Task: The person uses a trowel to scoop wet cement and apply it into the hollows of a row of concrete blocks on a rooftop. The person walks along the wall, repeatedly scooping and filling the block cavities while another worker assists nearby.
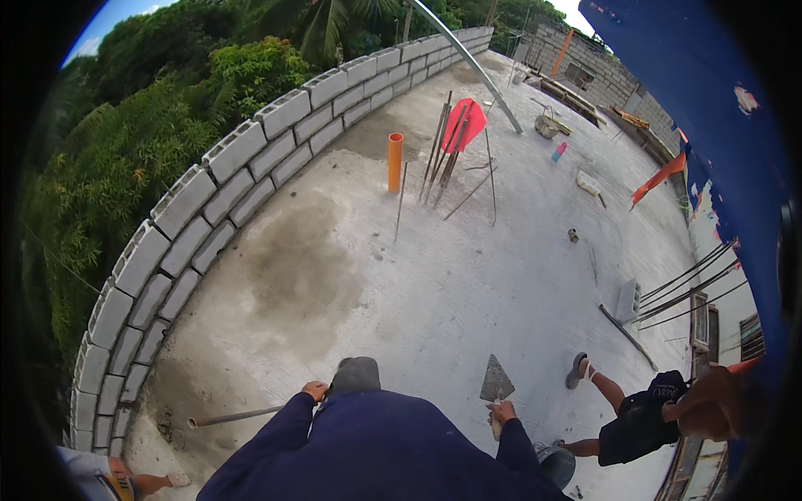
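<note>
My right hand (503, 412) is closed around the handle of a pointing trowel (497, 380), whose triangular, mortar-greyed blade points away from me over the concrete floor. My left hand (316, 390) has its fingers curled beside a dark grey rounded object (356, 374); whatever it holds is hidden. My dark blue clothing (376, 451) fills the lower middle and covers what lies below. Left of my left forearm, a metal pipe (234, 417) lies on the floor, its other end hidden behind my sleeve. A dark rounded object (555, 464) sits right of my right sleeve.
A curved wall of grey hollow blocks (225, 199) runs along the left. Ahead stand an orange pipe (395, 163) and upright rebars (447, 159) with pink-red material. A person (639, 417) stands at right; another person's leg (150, 484) shows at lower left. A loose block (628, 301) lies right.
</note>
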`<state>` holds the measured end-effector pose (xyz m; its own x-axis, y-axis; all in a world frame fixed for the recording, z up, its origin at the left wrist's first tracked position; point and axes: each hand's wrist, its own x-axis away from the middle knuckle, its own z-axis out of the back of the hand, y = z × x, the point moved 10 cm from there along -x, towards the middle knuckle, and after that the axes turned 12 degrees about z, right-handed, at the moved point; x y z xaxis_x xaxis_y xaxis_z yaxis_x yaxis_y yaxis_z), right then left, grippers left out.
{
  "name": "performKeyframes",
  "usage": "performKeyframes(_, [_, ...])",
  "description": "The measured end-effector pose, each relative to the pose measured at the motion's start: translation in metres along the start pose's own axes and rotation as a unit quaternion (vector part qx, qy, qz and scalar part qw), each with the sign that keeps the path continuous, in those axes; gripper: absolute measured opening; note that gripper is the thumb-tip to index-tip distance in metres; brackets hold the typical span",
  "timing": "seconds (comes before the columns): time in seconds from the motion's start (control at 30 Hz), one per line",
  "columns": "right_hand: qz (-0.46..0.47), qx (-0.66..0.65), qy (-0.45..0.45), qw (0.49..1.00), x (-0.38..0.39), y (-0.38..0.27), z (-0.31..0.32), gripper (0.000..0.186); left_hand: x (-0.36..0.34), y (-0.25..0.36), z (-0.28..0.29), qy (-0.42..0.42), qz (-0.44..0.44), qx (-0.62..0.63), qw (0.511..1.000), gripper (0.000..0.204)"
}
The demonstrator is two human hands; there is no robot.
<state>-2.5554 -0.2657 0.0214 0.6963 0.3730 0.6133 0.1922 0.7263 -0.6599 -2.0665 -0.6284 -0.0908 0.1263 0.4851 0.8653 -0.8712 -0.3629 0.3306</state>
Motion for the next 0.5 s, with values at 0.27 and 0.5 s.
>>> performKeyframes(0.27, [0.048, -0.035, 0.024, 0.998, -0.170, -0.144, 0.035, 0.018, -0.136, 0.081, 0.042, 0.043, 0.049, -0.385, 0.920, 0.031])
performKeyframes(0.5, [-0.211, -0.068, -0.027, 0.975, -0.150, -0.077, 0.002, 0.019, -0.224, 0.367, 0.078, -0.006, -0.015, -0.355, 0.935, 0.035])
